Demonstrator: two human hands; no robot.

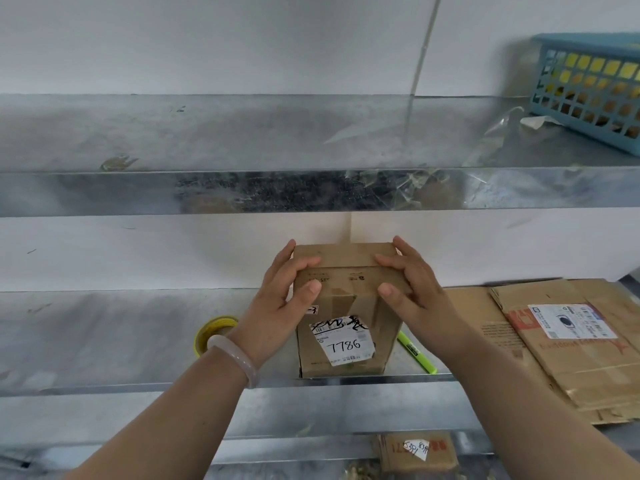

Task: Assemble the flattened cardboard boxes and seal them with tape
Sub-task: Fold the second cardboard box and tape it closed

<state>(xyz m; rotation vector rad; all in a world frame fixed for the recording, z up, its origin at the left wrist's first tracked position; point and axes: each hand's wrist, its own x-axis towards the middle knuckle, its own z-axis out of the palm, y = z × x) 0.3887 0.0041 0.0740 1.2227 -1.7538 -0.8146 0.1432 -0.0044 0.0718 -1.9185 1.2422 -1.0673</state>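
Observation:
A small brown cardboard box (pixel 346 306) stands upright on the metal shelf (pixel 138 341), with a white label reading 7786 on its front. My left hand (pixel 287 299) grips the box's upper left side, fingers over the top flaps. My right hand (pixel 412 289) grips the upper right side the same way, pressing the flaps down. A roll of tape with a yellow core (pixel 211 332) lies on the shelf just left of my left wrist. Flattened cardboard boxes (pixel 571 344) are stacked on the shelf to the right.
A green marker (pixel 415 351) lies right of the box near the shelf's front edge. A blue plastic basket (pixel 588 88) sits on the upper shelf at far right, with crumpled clear film (pixel 502 133) beside it. More flattened cardboard (pixel 415 450) lies on the level below.

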